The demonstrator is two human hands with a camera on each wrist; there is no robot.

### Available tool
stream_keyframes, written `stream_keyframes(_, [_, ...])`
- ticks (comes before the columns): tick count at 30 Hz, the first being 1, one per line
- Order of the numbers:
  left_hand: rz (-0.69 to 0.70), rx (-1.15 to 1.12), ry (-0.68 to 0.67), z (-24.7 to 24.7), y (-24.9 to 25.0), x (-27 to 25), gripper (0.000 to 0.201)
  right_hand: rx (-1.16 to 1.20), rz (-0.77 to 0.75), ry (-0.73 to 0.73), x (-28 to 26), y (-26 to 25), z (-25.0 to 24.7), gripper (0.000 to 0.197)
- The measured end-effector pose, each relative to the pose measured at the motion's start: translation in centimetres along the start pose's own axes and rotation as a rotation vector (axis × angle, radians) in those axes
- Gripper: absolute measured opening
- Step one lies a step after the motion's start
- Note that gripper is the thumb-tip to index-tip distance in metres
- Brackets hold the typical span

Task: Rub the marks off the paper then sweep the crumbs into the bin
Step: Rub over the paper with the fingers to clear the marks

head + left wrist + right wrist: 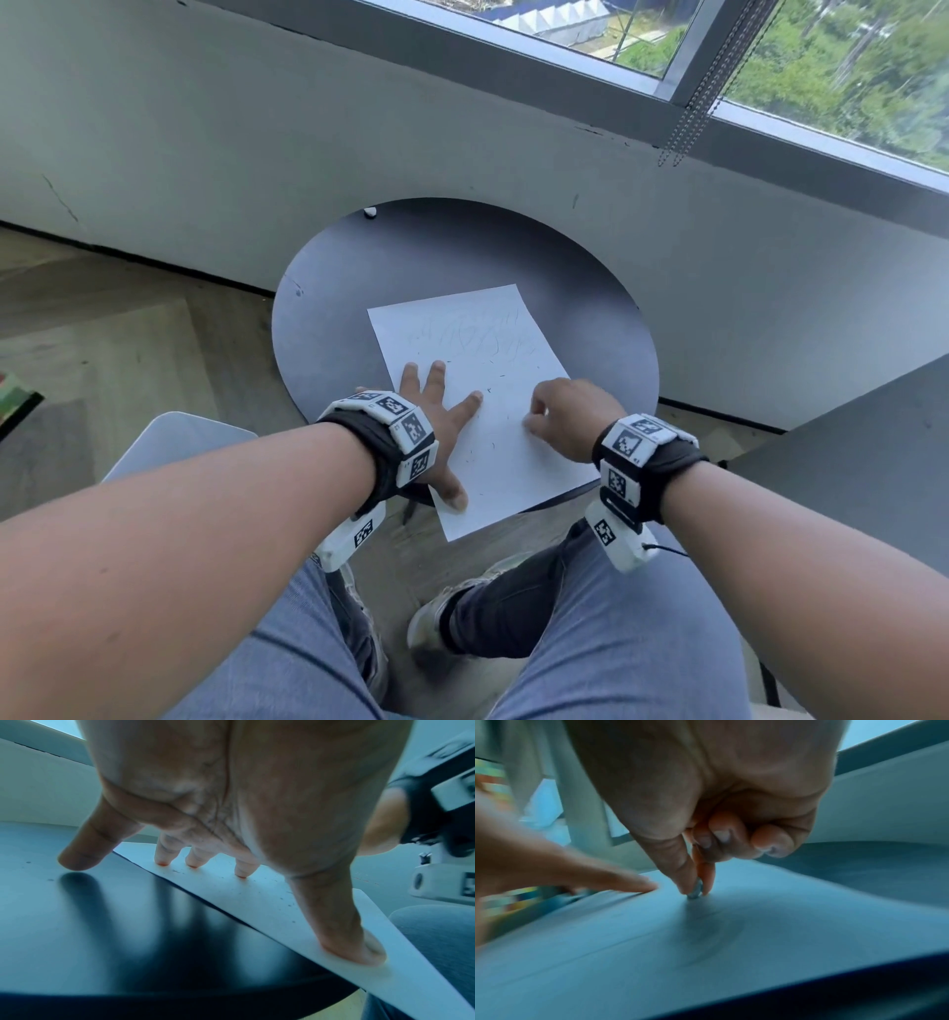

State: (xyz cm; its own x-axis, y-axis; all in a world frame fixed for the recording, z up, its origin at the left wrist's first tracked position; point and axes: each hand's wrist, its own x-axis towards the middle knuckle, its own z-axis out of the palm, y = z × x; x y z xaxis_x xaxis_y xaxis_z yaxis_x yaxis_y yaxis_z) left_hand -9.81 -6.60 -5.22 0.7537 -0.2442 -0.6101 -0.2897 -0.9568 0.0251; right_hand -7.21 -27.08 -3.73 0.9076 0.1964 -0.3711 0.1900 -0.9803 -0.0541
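A white sheet of paper (493, 354) lies on a round dark table (359, 288), its near corner overhanging the edge. Faint pencil marks (477, 334) cover its upper part, and dark crumbs (493, 444) are scattered lower down. My left hand (441, 406) lies spread on the sheet's left side, with straight fingers (241, 870) and thumb pressing the paper (257, 902) and the little finger on the table. My right hand (544, 411) pinches a small grey eraser (694, 895) between thumb and forefinger, with its tip on the paper. No bin is in view.
A small white lump (369, 211) sits at the table's far edge by the grey wall. A light grey rounded object (179, 442) stands on the wooden floor under my left forearm. A second dark surface (873, 462) is at right. My knees are below the table.
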Motion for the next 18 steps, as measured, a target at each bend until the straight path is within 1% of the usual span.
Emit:
stream_keyframes(2, [-0.002,-0.005,-0.003,0.0,0.0,0.0,0.141,-0.012,0.097,0.034,0.4,1.9,-0.6,0.018])
stream_keyframes(3, [-0.003,-0.005,-0.005,0.0,-0.1,0.0,0.141,-0.039,0.118,0.052,0.4,2.3,-0.6,0.016])
stream_keyframes(4, [-0.002,-0.004,-0.006,0.0,-0.1,0.0,0.141,-0.072,0.108,0.070,0.2,2.4,-0.5,0.015])
stream_keyframes(7, [0.001,-0.003,0.006,0.1,-0.2,0.2,0.141,-0.137,-0.022,0.102,-1.5,0.3,0.6,0.014])
stream_keyframes(10, [-0.001,-0.008,0.001,0.2,-0.2,0.3,0.142,-0.097,-0.199,0.055,-3.8,-2.4,2.0,0.017])
stream_keyframes(12, [-0.003,-0.005,0.002,0.2,-0.2,0.4,0.143,-0.034,-0.237,0.011,-4.4,-2.8,2.0,0.017])
stream_keyframes(14, [-0.002,-0.003,0.006,0.2,-0.1,0.3,0.142,0.041,-0.165,-0.023,-3.7,-1.5,1.5,0.015])
stream_keyframes(16, [0.000,-0.004,0.008,0.2,-0.1,0.2,0.141,0.066,-0.037,0.002,-2.3,0.8,0.7,0.015])
stream_keyframes(18, [0.000,-0.007,0.004,0.1,-0.1,0.1,0.141,0.048,0.061,0.042,-1.3,2.5,-0.1,0.015])
